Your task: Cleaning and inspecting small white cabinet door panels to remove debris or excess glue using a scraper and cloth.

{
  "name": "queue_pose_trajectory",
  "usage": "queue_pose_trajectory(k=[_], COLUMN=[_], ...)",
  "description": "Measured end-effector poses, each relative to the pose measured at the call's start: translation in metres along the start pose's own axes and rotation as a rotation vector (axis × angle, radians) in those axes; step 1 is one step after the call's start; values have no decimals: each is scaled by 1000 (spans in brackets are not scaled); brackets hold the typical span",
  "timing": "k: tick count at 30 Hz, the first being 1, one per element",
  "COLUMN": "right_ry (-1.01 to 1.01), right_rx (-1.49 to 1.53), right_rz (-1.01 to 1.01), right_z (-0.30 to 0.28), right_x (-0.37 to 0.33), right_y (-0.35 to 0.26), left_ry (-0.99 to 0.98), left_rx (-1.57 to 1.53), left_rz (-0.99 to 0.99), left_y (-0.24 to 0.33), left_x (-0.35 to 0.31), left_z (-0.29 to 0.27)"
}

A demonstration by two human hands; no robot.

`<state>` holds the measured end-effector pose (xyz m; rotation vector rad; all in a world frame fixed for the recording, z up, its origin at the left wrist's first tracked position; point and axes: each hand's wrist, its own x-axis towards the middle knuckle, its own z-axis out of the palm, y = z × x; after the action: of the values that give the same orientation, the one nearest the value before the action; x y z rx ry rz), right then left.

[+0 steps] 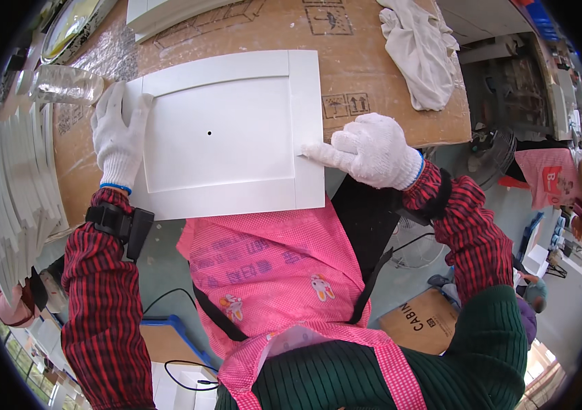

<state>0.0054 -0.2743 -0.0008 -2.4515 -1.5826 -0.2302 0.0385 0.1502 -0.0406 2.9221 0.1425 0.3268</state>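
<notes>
A white framed panel (223, 143), like a cabinet door, with a small dark hole in its recessed middle, lies before me and juts past the table's near edge. My left hand (119, 133), in a white knit glove, holds its left edge. The thumb rests along the frame, the fingers straight beside it. My right hand (376, 152), gloved too, stretches its index finger onto the right side of the frame. Its other fingers are curled, and whatever may be inside them is hidden.
The table (359, 68) is covered in brown cardboard. A stack of white strips (21, 191) stands at left, near a clear plastic bottle (65, 85). A white cloth (419, 55) lies at the far right. More white panels (161, 15) are at the back; a fan (496, 157) stands right.
</notes>
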Motion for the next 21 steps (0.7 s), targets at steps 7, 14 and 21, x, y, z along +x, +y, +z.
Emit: queue_pose_trajectory(k=[7, 14, 21], right_ry=[104, -16, -118], right_rx=[-39, 29, 31], right_rz=[40, 11, 10], right_z=[11, 5, -5], right_x=[2, 0, 2], right_y=[8, 8, 2], left_ry=[-24, -21, -12], left_rx=[-4, -14, -6], left_rz=[-21, -17, -26], left_y=[2, 3, 3], left_x=[1, 2, 0], left_z=[1, 3, 4])
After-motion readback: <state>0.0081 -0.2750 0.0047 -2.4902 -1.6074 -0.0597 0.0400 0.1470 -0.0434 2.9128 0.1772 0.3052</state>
